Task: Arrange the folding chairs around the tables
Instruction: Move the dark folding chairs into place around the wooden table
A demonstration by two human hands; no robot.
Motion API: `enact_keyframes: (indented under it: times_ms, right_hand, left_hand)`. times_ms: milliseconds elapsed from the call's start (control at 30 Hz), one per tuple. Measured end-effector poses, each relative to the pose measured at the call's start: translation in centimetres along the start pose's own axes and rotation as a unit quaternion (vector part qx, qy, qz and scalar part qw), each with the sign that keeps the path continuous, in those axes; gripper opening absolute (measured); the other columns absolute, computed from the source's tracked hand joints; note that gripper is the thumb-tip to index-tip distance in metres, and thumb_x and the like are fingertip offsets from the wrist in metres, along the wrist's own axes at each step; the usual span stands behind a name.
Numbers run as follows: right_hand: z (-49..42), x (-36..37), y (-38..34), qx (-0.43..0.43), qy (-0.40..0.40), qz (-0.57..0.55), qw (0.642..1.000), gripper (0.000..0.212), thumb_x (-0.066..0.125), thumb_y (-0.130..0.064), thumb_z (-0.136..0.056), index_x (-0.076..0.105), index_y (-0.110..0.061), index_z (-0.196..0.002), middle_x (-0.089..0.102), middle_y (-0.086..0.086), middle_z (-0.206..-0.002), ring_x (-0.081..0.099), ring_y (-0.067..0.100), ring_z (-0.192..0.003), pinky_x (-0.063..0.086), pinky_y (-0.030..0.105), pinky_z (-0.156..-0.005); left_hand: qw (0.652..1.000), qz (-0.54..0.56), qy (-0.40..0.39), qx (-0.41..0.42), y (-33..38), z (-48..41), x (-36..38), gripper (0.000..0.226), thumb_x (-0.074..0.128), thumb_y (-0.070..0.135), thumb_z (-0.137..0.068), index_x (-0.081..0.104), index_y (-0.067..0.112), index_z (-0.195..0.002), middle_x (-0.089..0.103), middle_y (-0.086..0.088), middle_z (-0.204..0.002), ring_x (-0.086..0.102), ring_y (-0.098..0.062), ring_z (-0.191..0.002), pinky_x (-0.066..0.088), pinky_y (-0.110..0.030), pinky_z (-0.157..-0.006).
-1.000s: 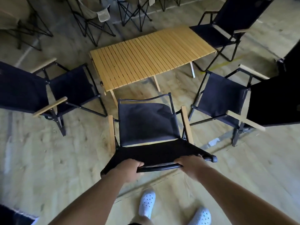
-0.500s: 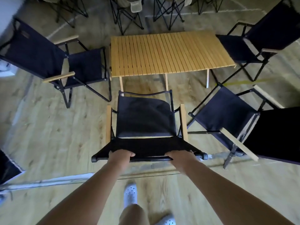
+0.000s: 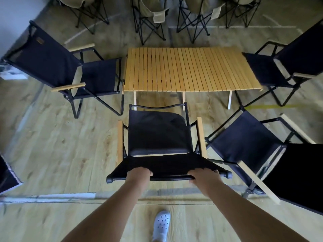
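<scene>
Before the table [image 3: 190,69], both hands — left hand [image 3: 139,175], right hand [image 3: 204,177] — grip the chair [image 3: 157,133] back.

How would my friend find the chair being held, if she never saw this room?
Find the yellow slatted table. On its long near side stand two black chairs with wooden armrests; the held chair faces the table squarely. Unlike its angled neighbour, it has the left hand and right hand gripping its backrest's top bar.

Chair [image 3: 158,137]: matt dark cloth, black metal tube frame, pale wood armrests. Bench [image 3: 190,69]: slatted yellow wood, smooth. Floor [image 3: 57,145]: wood-grain planks, slight sheen.
</scene>
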State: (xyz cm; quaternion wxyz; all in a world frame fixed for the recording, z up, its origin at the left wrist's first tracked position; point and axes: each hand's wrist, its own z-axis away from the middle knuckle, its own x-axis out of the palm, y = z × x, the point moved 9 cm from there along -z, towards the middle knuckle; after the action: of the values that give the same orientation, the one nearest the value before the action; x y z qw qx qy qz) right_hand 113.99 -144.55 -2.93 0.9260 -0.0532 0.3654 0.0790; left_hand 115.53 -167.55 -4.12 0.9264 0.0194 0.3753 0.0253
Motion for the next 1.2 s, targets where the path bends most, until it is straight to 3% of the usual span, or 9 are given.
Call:
enact_keyframes:
  times_ms: [167, 433, 533, 600, 733, 800, 967, 1200]
  right_hand:
    - [-2.4, -2.2, 0.6, 0.012, -0.002, -0.010, 1.000, 0.035, 0.040, -0.040, -0.101, 0.046, -0.037, -0.136, 0.053, 0.000, -0.134, 0.046, 0.029, -0.125, 0.032, 0.057, -0.107]
    - [-5.0, -4.6, 0.2, 0.011, -0.018, -0.027, 0.999, 0.035, 0.043, -0.042, -0.100, 0.049, -0.035, -0.133, 0.054, -0.001, -0.130, 0.046, 0.028, -0.126, 0.028, 0.061, -0.107]
    - [-4.7, -4.7, 0.5, 0.003, -0.029, -0.045, 0.999, 0.056, 0.052, -0.054, -0.094, 0.036, -0.037, -0.146, 0.047, -0.003, -0.141, 0.040, 0.027, -0.133, 0.026, 0.060, -0.110]
    - [-4.0, -5.3, 1.1, -0.006, -0.017, -0.070, 0.997, 0.080, 0.054, -0.067, -0.086, 0.023, -0.036, -0.153, 0.036, -0.004, -0.153, 0.030, 0.027, -0.142, 0.023, 0.059, -0.113]
    - [-1.3, -7.3, 4.0, -0.002, 0.058, -0.131, 0.990, 0.082, 0.041, -0.076, -0.087, 0.020, -0.034, -0.155, 0.030, -0.005, -0.158, 0.029, 0.022, -0.144, 0.028, 0.050, -0.115]
    - [0.3, -7.8, 6.6, 0.024, 0.088, -0.150, 0.984, 0.076, 0.037, -0.072, -0.091, 0.023, -0.032, -0.154, 0.034, -0.005, -0.156, 0.032, 0.021, -0.142, 0.030, 0.047, -0.113]
    - [4.7, -6.7, 15.2, 0.098, 0.135, -0.150, 0.974, 0.065, 0.033, -0.068, -0.094, 0.029, -0.035, -0.150, 0.036, -0.007, -0.154, 0.028, 0.020, -0.143, 0.025, 0.052, -0.113]
    - [12.9, -1.3, 27.3, 0.160, 0.143, -0.154, 0.965, 0.067, 0.030, -0.068, -0.094, 0.026, -0.034, -0.151, 0.035, -0.007, -0.153, 0.030, 0.023, -0.141, 0.026, 0.056, -0.111]
  left_hand:
    - [1.000, 0.002, 0.022, -0.001, 0.1, -1.7, -3.0, 0.081, 0.045, -0.017, -0.084, 0.044, 0.035, -0.146, 0.053, -0.003, -0.143, 0.057, -0.025, -0.123, 0.049, -0.033, -0.093]
    - [1.000, 0.003, 0.009, 0.017, -0.7, -4.1, -5.6, 0.072, 0.044, -0.008, -0.090, 0.044, 0.037, -0.146, 0.052, -0.002, -0.144, 0.054, -0.025, -0.127, 0.047, -0.035, -0.101]
    - [0.998, 0.040, -0.014, 0.048, -0.8, -4.1, -5.4, 0.059, 0.057, 0.022, -0.094, 0.038, 0.036, -0.148, 0.047, 0.003, -0.149, 0.049, -0.020, -0.132, 0.043, -0.037, -0.107]
    - [0.992, 0.088, -0.004, 0.092, -0.3, -3.9, -5.7, 0.077, 0.065, 0.053, -0.085, 0.031, 0.035, -0.151, 0.038, 0.010, -0.155, 0.040, -0.015, -0.139, 0.034, -0.038, -0.114]
    - [0.975, 0.148, 0.046, 0.159, 3.3, -3.1, -7.1, 0.083, 0.053, 0.073, -0.081, 0.028, 0.037, -0.152, 0.032, 0.015, -0.156, 0.030, -0.007, -0.143, 0.026, -0.038, -0.119]
    - [0.973, 0.148, 0.057, 0.168, 5.6, -2.8, -7.4, 0.078, 0.045, 0.074, -0.084, 0.030, 0.038, -0.151, 0.033, 0.016, -0.156, 0.030, -0.006, -0.143, 0.024, -0.041, -0.120]
    - [0.979, 0.082, 0.076, 0.169, 12.4, -1.5, -7.6, 0.065, 0.038, 0.064, -0.095, 0.030, 0.035, -0.152, 0.030, 0.015, -0.157, 0.026, -0.010, -0.145, 0.010, -0.050, -0.121]
    - [0.977, 0.008, 0.125, 0.171, 23.6, 1.8, -5.6, 0.054, 0.039, 0.056, -0.096, 0.040, 0.033, -0.145, 0.041, 0.011, -0.148, 0.036, -0.017, -0.139, 0.021, -0.058, -0.115]
